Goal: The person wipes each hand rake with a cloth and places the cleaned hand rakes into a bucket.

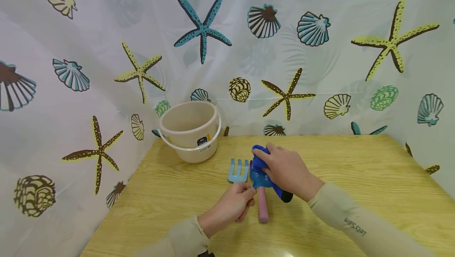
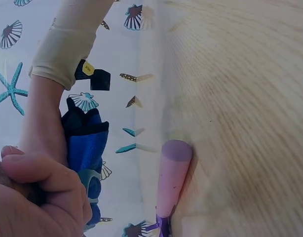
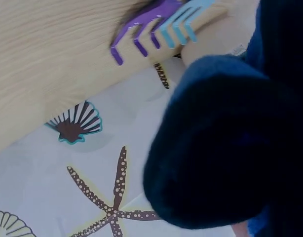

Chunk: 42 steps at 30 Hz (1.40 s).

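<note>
My left hand point(image 1: 234, 203) grips a small blue garden trowel point(image 1: 260, 179) by its neck and handle, the handle mostly hidden in the fist. My right hand point(image 1: 288, 166) holds a blue glove point(image 1: 261, 162) with black finger ends against the trowel's blade. In the right wrist view the dark blue glove point(image 3: 210, 143) fills much of the right side. Beneath the hands, a purple fork point(image 3: 146, 22) with a pink handle point(image 1: 263, 205) lies on the table. Next to it is a light blue fork point(image 1: 238, 171), its lower part hidden behind the left hand.
A cream bucket point(image 1: 190, 130) with a white bail handle stands at the table's back left corner. The wood-grain table point(image 1: 348, 162) is bordered by a white curtain point(image 1: 241, 63) printed with starfish and shells.
</note>
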Each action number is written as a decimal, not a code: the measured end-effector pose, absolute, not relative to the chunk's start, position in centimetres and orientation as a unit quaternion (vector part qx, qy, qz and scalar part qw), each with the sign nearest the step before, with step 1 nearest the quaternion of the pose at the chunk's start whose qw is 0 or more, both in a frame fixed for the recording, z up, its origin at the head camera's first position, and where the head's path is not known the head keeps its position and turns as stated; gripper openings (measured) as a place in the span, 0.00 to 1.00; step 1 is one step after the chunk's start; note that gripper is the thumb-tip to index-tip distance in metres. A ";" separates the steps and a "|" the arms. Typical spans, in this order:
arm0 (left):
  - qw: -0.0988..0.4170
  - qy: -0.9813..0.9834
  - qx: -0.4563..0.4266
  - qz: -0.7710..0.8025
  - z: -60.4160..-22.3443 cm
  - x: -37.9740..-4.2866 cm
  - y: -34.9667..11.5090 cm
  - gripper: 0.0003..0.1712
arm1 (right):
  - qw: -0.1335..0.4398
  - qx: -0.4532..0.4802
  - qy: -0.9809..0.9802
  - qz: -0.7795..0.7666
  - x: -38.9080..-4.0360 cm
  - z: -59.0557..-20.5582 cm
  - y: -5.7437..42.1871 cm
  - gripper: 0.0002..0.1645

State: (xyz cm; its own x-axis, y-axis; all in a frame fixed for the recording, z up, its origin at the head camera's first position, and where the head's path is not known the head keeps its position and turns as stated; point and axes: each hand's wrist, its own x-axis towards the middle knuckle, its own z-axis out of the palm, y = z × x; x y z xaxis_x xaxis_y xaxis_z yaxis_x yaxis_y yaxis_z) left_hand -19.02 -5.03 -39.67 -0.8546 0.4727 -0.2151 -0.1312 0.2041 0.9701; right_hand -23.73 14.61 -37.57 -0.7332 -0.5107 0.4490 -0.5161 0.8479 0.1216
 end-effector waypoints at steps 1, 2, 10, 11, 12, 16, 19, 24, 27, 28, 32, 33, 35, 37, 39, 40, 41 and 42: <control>0.246 0.736 0.114 0.620 -39.8 -19.0 -5.1 0.15 | 0.241 0.276 -0.931 -0.005 -23.8 -37.8 14.6 0.36; 0.247 0.736 0.111 0.620 -39.9 -19.1 -5.1 0.15 | 0.243 0.277 -0.930 -0.017 -23.9 -37.9 14.7 0.37; 0.229 0.744 0.099 0.620 -40.4 -19.4 -5.2 0.13 | 0.296 0.277 -0.912 -0.065 -24.5 -37.5 14.8 0.38; 0.226 0.745 0.099 0.620 -40.4 -19.4 -5.1 0.13 | 0.300 0.269 -0.914 -0.059 -24.5 -37.2 14.8 0.37; 0.224 0.744 0.099 0.621 -40.4 -19.4 -5.1 0.13 | 0.300 0.261 -0.916 -0.050 -24.6 -36.9 14.9 0.36; 0.215 0.748 0.102 0.619 -40.3 -19.1 -5.1 0.13 | 0.276 0.254 -0.927 0.002 -24.8 -36.3 14.7 0.35; 0.215 0.754 0.105 0.611 -40.2 -19.0 -5.1 0.13 | 0.247 0.272 -0.930 0.015 -24.6 -36.5 14.3 0.36; 0.223 0.758 0.101 0.604 -40.7 -18.9 -4.9 0.13 | 0.237 0.279 -0.930 -0.036 -24.7 -37.6 13.8 0.36; 0.225 0.755 0.096 0.608 -40.9 -18.9 -4.8 0.12 | 0.249 0.269 -0.929 -0.054 -25.0 -37.7 13.9 0.37; 0.226 0.753 0.095 0.611 -40.9 -18.8 -4.8 0.12 | 0.255 0.266 -0.928 -0.055 -25.0 -37.5 14.0 0.37; 0.231 0.746 0.089 0.619 -40.7 -18.6 -5.0 0.11 | 0.277 0.246 -0.927 -0.054 -25.0 -36.5 14.7 0.37; 0.231 0.746 0.089 0.619 -40.6 -18.6 -5.0 0.12 | 0.278 0.241 -0.929 -0.048 -24.9 -36.2 14.8 0.37; 0.228 0.749 0.088 0.615 -40.3 -18.5 -5.2 0.11 | 0.278 0.235 -0.931 -0.030 -24.7 -35.7 14.9 0.36; 0.222 0.753 0.091 0.612 -40.1 -18.4 -5.2 0.12 | 0.268 0.245 -0.932 0.000 -24.3 -35.6 14.7 0.34; 0.217 0.755 0.097 0.612 -40.0 -18.5 -5.3 0.13 | 0.254 0.268 -0.929 0.016 -23.8 -35.7 14.2 0.34; 0.216 0.753 0.102 0.613 -40.0 -18.5 -5.2 0.14 | 0.246 0.279 -0.928 0.019 -23.6 -35.9 13.9 0.34; 0.215 0.752 0.105 0.614 -40.0 -18.5 -5.2 0.14 | 0.239 0.289 -0.927 0.020 -23.5 -36.1 13.7 0.34; 0.217 0.750 0.109 0.616 -40.1 -18.5 -5.1 0.14 | 0.233 0.293 -0.927 0.016 -23.4 -36.4 13.5 0.34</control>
State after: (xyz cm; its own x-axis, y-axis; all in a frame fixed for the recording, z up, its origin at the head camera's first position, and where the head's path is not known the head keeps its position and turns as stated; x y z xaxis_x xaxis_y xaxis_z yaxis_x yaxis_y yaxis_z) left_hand -18.48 -5.12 -40.07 -0.8817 0.4312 -0.1916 -0.1041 0.2183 0.9703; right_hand -23.40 13.53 -36.38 -0.7189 -0.5367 0.4417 -0.5513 0.8273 0.1079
